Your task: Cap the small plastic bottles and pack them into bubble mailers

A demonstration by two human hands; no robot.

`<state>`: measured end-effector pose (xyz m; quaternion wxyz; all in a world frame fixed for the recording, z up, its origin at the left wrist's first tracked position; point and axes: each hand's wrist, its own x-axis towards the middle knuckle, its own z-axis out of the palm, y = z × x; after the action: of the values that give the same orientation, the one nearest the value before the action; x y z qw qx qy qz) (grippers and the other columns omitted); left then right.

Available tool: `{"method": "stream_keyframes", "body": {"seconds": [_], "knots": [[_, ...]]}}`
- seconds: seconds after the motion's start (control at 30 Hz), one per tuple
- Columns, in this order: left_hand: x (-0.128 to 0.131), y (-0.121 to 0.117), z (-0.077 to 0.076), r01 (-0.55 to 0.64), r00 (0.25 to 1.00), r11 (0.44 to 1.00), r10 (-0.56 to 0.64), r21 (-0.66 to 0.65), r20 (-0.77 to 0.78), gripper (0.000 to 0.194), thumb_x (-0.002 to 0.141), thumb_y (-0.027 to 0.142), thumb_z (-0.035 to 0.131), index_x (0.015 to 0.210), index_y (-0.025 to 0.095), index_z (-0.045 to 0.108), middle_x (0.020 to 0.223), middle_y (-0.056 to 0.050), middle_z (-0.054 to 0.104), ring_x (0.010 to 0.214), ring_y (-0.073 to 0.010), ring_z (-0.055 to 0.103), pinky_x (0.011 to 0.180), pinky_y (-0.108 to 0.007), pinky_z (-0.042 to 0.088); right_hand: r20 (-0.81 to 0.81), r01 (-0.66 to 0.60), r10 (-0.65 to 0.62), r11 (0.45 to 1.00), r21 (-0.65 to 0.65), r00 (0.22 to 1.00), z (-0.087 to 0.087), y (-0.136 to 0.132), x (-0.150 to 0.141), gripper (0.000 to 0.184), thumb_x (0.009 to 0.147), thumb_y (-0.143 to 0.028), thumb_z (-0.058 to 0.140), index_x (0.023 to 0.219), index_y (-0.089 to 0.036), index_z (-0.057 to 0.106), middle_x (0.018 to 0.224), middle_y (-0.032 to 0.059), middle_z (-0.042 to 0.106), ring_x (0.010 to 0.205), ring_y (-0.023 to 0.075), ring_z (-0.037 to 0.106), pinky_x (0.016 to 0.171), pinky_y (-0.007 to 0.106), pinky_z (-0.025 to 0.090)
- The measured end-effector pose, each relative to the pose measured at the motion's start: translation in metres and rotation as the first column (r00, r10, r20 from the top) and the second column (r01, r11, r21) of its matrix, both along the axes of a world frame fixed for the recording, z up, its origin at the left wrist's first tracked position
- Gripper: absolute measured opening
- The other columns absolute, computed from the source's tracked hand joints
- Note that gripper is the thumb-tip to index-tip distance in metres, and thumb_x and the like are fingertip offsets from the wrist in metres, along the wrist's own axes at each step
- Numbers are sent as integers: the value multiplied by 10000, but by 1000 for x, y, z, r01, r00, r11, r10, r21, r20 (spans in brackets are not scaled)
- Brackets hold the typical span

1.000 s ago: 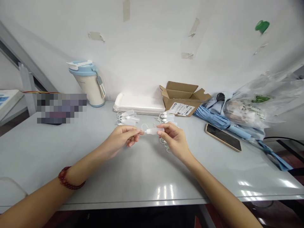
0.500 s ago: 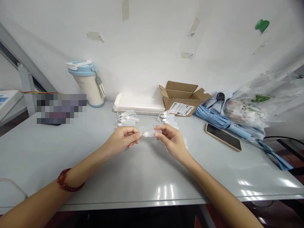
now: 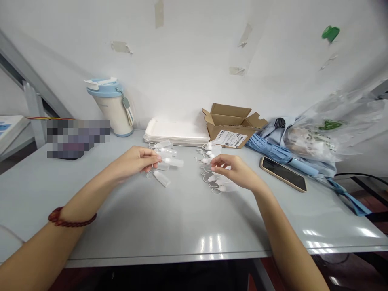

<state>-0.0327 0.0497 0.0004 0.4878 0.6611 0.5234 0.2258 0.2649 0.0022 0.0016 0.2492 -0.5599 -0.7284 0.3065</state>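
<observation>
Between the thumb and fingers of my left hand [image 3: 142, 161] is the nozzle end of a small translucent dropper bottle [image 3: 175, 162], its body pointing right. It is over or among a left group of similar bottles, one lying slanted in front [image 3: 162, 178]. My right hand [image 3: 233, 169] is at the right group, its thumb and fingertips closed around another dropper bottle whose white tip [image 3: 206, 161] shows; the hand hides its body. More bottles with thin looped cap strings, such as the nearest one [image 3: 228, 187], lie beneath and beside this hand.
A stack of white trays [image 3: 182, 131] and an open cardboard box [image 3: 230, 129] stand against the wall. A tumbler [image 3: 110, 109] is at the left. On the right are a phone [image 3: 283, 173], a folded blue umbrella [image 3: 269, 149] and a plastic bag [image 3: 312, 141].
My hands have moved apart. The left hand has carried the bottle leftward to the left group. My right hand has let go of it and moved right to the other group.
</observation>
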Motion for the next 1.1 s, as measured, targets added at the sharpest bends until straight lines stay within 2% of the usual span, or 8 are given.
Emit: {"method": "stream_keyframes", "body": {"seconds": [0.23, 0.47, 0.6, 0.7, 0.87, 1.0, 1.1], "knots": [[-22, 15, 1, -36, 990, 999, 35, -8, -140, 283, 742, 444, 615, 628, 185, 625, 507, 20, 476, 507, -109, 416, 509, -221, 333, 163, -42, 58, 994, -101, 985, 5, -2, 16, 186, 746, -331, 645, 877, -198, 650, 922, 40, 660, 902, 200, 596, 789, 326, 433], [-22, 19, -4, -63, 978, 997, 70, 41, -196, 302, 719, 462, 611, 590, 191, 636, 489, 5, 504, 475, -123, 437, 507, -244, 343, 224, -76, 90, 995, -71, 971, -4, -1, 17, 226, 719, -289, 659, 930, -209, 659, 955, 61, 631, 915, 224, 588, 806, 358, 451], [-19, 18, -3, -88, 972, 994, 99, 64, -215, 280, 689, 442, 629, 573, 187, 636, 457, 14, 502, 459, -126, 455, 501, -241, 357, 217, -107, 113, 993, -41, 970, -10, 1, 16, 189, 702, -221, 640, 888, -206, 670, 915, 55, 637, 885, 227, 592, 778, 350, 460], [-19, 18, -7, -109, 966, 990, 126, 86, -226, 301, 686, 463, 622, 589, 178, 636, 497, 4, 557, 468, -130, 483, 510, -243, 385, 275, -108, 108, 994, -15, 955, -11, 2, 16, 155, 693, -170, 616, 835, -199, 670, 877, 57, 636, 864, 227, 583, 758, 340, 453], [-18, 21, -16, -154, 945, 975, 193, 161, -264, 350, 743, 502, 546, 802, 171, 639, 704, -48, 678, 513, -155, 533, 547, -270, 419, 338, -118, 121, 993, -30, 933, -11, 3, 15, 157, 712, -153, 584, 849, -193, 651, 901, 54, 639, 893, 219, 570, 783, 335, 437], [-14, 19, -16, -168, 863, 927, 302, 334, -405, 361, 788, 499, 486, 915, 192, 627, 671, -45, 683, 662, -229, 594, 595, -290, 403, 320, -96, 97, 995, -17, 942, -12, 3, 14, 171, 694, -152, 609, 849, -209, 656, 895, 40, 653, 889, 216, 573, 772, 331, 435], [-9, 14, -12, -169, 844, 905, 338, 391, -417, 362, 807, 488, 466, 958, 195, 617, 679, -39, 676, 734, -253, 613, 602, -291, 398, 300, -72, 71, 997, -8, 951, -14, 3, 12, 178, 675, -143, 633, 828, -226, 669, 874, 35, 658, 904, 228, 562, 764, 335, 434]]}}
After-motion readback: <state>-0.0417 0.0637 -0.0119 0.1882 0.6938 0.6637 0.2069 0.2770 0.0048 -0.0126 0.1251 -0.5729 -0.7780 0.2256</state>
